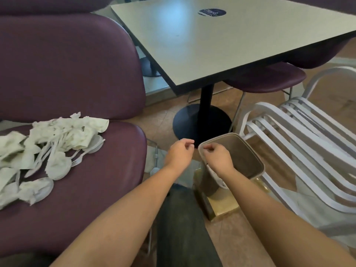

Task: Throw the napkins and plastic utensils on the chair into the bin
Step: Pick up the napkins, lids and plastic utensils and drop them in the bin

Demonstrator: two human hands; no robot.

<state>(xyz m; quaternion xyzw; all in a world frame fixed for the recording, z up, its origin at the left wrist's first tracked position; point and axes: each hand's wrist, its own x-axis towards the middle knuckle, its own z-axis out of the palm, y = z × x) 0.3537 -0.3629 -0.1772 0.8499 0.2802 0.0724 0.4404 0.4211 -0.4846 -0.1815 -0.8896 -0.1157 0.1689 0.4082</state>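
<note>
Crumpled white napkins (57,132) lie heaped on the purple chair seat (107,170) at the left. Mixed in with them are white plastic spoons (94,145) and forks (77,161). A grey-brown bin (248,151) stands on the floor to the right of the chair, and something white shows inside against its near wall. My left hand (179,153) hovers between the chair and the bin, its fingers loosely curled and holding nothing. Over the bin's left rim, my right hand (217,157) is also loosely curled and holds nothing.
A pale square table (221,39) on a black pedestal base (200,120) stands behind the bin. A white slatted chair (308,143) is close on the bin's right. The bin rests on a gold box (221,207). Another purple chair (269,78) sits under the table.
</note>
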